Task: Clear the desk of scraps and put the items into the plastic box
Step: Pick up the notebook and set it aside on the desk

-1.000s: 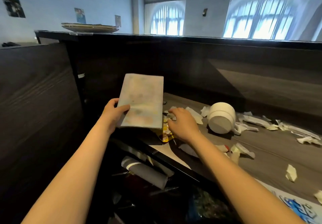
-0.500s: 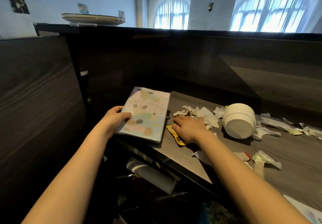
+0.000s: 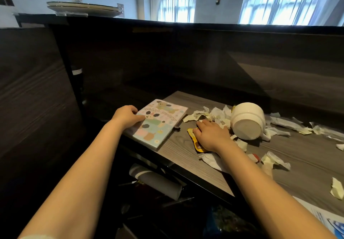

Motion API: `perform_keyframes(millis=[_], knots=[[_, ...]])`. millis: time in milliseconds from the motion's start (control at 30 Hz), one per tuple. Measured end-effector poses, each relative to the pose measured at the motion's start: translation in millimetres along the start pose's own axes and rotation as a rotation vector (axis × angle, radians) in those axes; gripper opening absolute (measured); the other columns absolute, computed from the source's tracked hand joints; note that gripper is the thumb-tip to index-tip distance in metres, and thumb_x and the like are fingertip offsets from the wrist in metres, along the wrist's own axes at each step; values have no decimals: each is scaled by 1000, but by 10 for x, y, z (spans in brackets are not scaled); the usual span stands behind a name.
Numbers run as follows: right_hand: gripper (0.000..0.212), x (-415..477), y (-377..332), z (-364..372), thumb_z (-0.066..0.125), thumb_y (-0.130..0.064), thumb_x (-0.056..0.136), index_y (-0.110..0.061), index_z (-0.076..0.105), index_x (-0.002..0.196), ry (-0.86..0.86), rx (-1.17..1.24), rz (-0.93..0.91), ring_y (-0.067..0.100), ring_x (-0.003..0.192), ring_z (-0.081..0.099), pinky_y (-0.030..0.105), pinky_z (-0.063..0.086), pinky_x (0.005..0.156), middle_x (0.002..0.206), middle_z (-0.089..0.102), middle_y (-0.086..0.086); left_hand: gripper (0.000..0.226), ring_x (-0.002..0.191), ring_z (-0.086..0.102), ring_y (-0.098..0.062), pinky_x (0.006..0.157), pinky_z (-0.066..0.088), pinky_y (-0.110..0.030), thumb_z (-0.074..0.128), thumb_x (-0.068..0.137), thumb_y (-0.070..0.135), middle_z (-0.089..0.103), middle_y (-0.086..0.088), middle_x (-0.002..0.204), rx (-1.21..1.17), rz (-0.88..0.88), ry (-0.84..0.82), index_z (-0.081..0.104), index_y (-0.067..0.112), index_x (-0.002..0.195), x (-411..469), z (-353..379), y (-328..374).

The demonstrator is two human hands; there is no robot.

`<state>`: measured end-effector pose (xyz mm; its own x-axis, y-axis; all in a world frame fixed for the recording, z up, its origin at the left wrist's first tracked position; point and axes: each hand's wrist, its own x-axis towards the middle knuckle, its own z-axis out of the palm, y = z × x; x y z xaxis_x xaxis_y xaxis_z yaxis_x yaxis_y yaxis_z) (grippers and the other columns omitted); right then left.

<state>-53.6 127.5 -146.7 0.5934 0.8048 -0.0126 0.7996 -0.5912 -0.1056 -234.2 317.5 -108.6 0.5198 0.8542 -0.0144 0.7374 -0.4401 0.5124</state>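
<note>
My left hand (image 3: 126,116) grips the left edge of the puppy notebook (image 3: 160,125), thumb on its cover; the book lies flat at the left corner of the tabletop (image 3: 186,156). My right hand (image 3: 212,134) lies palm-down, fingers relaxed, on a yellow wrapper (image 3: 193,138) among torn paper scraps (image 3: 275,161), just beside a tipped white mug (image 3: 247,120).

Grey wood desk (image 3: 178,151): notebook (image 3: 160,123) at left corner, tipped white mug (image 3: 247,121), paper scraps (image 3: 217,114), yellow wrapper (image 3: 193,136).
</note>
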Motion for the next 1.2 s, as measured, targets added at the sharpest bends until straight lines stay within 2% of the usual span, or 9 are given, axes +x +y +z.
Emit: perform_keyframes(millis=[67, 167, 300, 433, 633, 767, 933, 1100, 1200], knots=[[51, -2, -1, 2, 19, -44, 99, -24, 33, 143, 7, 0, 1, 26, 135, 32, 55, 28, 107, 151, 32, 2, 45, 119, 46, -28, 93, 40, -42, 58, 87, 40, 48, -8, 132, 145, 44, 120, 54, 17, 125, -40, 91, 91], [50, -7, 5, 3, 20, -44, 99, -24, 34, 142, 20, 7, -9, 26, 134, 33, 53, 30, 104, 150, 34, 2, 53, 129, 36, -30, 101, 33, -47, 52, 87, 50, 41, -7, 142, 145, 139, 212, 51, 19, 130, -211, 308, 275], [51, 1, 17, 8, 20, -45, 99, -26, 31, 145, 19, 11, -14, 25, 136, 32, 53, 30, 105, 152, 31, 2, 60, 138, 25, -27, 107, 24, -56, 49, 81, 65, 29, -6, 151, 252, 275, 26, 50, 27, 126, -433, 567, 458], [51, 5, 6, 2, 21, -45, 99, -25, 33, 144, 26, 9, -15, 26, 135, 33, 52, 32, 104, 151, 33, 2, 63, 143, 18, -22, 112, 14, -57, 49, 87, 55, 25, -2, 154, 304, 331, 12, 33, 31, 143, -360, 603, 390], [47, -27, -15, -40, 23, -42, 99, -24, 42, 138, 42, -31, -38, 28, 126, 43, 49, 36, 98, 141, 45, 4, 60, 144, 15, -20, 115, 10, -57, 49, 90, 49, 21, 1, 156, 284, 399, -32, 32, 32, 144, -272, 544, 355], [44, -116, -56, -121, 31, -41, 98, -22, 47, 134, 174, -59, -68, 28, 122, 46, 45, 39, 96, 134, 52, 6, 61, 143, 19, -20, 115, 14, -54, 49, 89, 50, 24, 1, 155, 266, 400, -39, 34, 29, 144, -281, 531, 379], [32, -323, 33, -378, 40, -31, 96, -20, 60, 118, 476, -30, -157, 21, 108, 52, 36, 40, 89, 115, 64, 1, 44, 132, 38, -21, 109, 32, -40, 46, 94, 32, 46, -5, 142, -56, 461, 163, 48, 14, 134, -418, 572, 737], [32, -447, 491, -618, 46, -23, 94, -18, 58, 123, 698, 82, -28, 21, 113, 48, 35, 40, 88, 121, 59, 1, 34, 119, 51, -23, 96, 41, -33, 46, 94, 25, 57, -8, 127, -339, 417, 45, 58, 10, 123, -487, 685, 1388], [30, -487, 809, -680, 44, -23, 94, -17, 57, 121, 689, 226, 184, 23, 110, 51, 39, 46, 88, 120, 57, 4, 34, 107, 54, -21, 83, 39, -29, 44, 95, 30, 61, -7, 117, -358, 389, -92, 60, 10, 117, -526, 806, 1801]])
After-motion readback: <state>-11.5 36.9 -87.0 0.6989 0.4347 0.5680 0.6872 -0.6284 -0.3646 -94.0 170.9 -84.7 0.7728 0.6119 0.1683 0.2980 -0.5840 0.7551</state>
